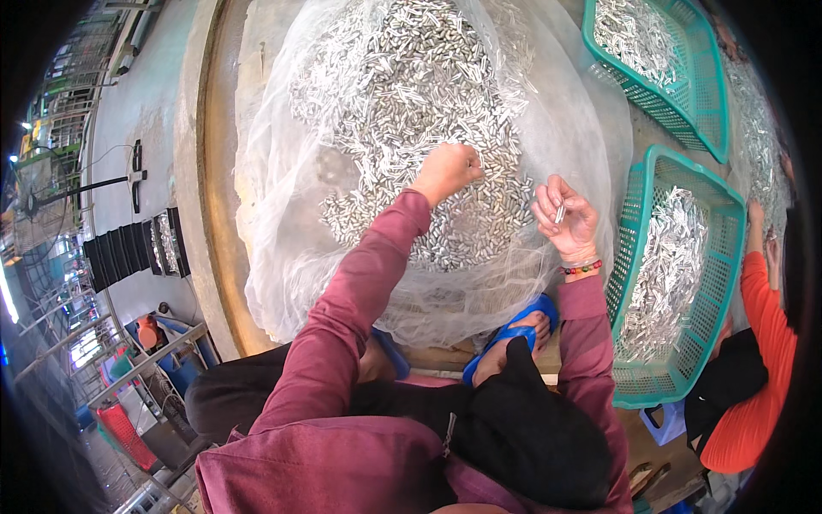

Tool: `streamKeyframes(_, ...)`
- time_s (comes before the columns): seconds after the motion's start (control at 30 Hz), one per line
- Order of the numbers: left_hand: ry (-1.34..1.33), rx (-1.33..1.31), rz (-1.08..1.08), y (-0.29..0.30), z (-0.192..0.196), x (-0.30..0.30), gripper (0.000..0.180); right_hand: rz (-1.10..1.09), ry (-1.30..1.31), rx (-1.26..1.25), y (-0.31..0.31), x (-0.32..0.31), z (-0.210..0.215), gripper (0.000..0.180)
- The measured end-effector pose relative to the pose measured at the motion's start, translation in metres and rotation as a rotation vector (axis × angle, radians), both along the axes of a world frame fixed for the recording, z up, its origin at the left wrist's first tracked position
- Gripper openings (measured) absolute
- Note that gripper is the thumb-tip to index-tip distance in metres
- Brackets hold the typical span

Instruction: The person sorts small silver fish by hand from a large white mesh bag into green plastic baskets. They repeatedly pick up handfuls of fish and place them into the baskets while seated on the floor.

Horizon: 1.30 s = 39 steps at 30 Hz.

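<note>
A large heap of small silver metal pieces [428, 68], short and rod-like, lies on a sheet of sheer white netting [287, 231] in front of me. My left hand [449, 174] is over the middle of the heap, its fingers curled together. What they pinch, if anything, is hidden. Just right of the heap, my right hand [567, 216] is turned palm up, with its fingers bent around a few slim silver metal pieces [560, 213]. A beaded bracelet [580, 268] circles that wrist.
Close on my right stands a green plastic basket [629, 248] part-filled with similar silver pieces. Another green basket [715, 103] sits beyond it. At far right a person in an orange sleeve [765, 295] works by another pile. My feet in blue sandals [548, 307] touch the netting's near edge.
</note>
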<state>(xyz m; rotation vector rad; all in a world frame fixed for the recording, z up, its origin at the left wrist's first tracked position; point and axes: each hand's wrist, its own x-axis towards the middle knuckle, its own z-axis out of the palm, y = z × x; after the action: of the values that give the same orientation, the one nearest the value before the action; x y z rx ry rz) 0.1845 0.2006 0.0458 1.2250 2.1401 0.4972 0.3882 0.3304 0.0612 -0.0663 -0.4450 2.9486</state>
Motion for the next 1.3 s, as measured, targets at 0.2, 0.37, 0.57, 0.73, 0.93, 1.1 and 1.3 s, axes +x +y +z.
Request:
streamKeyframes(0.2,-1.185,0.202,0.577,-0.059,0.039,-0.044,0.02,0.171,-0.527,0.544,0.002,-0.033,0.001,0.009)
streamKeyframes(0.37,-1.61,0.595,0.496,-0.072,0.051,-0.062,0.018,0.193,-0.694,2.095,-0.018,-0.056,-0.023,0.013)
streamKeyframes(0.57,-0.633,0.044,0.57,-0.045,0.013,-0.057,0.03,-0.021,-0.644,1.938,-0.03,-0.047,-0.029,0.015)
streamKeyframes(0.73,0.211,-0.09,0.233,-0.027,-0.029,-0.034,0.031,0.006,-0.812,1.907,-0.031,-0.045,-0.022,0.018)
streamKeyframes(0.93,-0.352,0.03,0.339,-0.047,-0.004,-0.032,0.024,0.114,-0.699,2.175,-0.034,-0.05,-0.036,0.019)
streamKeyframes(1.1,-1.293,0.267,0.619,-0.073,0.033,-0.034,0.02,-0.297,-0.584,1.603,-0.034,-0.055,-0.033,0.018)
streamKeyframes(1.3,-1.356,0.272,0.585,-0.052,0.023,-0.034,0.021,0.119,-0.346,0.181,-0.014,-0.021,0.007,0.014)
